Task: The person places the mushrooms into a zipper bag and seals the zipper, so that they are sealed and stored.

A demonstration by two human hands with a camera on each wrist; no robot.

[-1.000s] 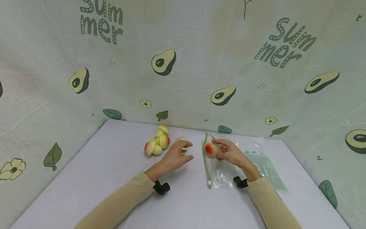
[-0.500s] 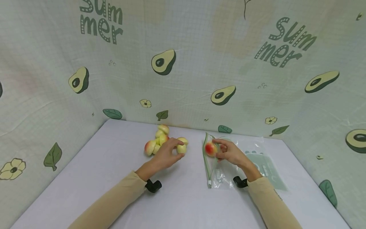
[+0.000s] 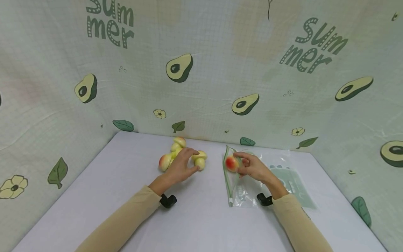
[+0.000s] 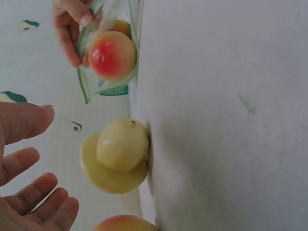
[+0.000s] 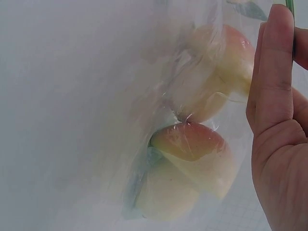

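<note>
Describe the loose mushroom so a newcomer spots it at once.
On the white tabletop, look between the mushroom cluster on the left and the green-edged zip bag on the right. The loose mushroom lies just off the left hand's fingertips. It lies apart, showing plain pale yellow, whereas cluster and bag show red-blushed caps.

One bag (image 3: 294, 186), perhaps six mushrooms (image 3: 199, 162)
</note>
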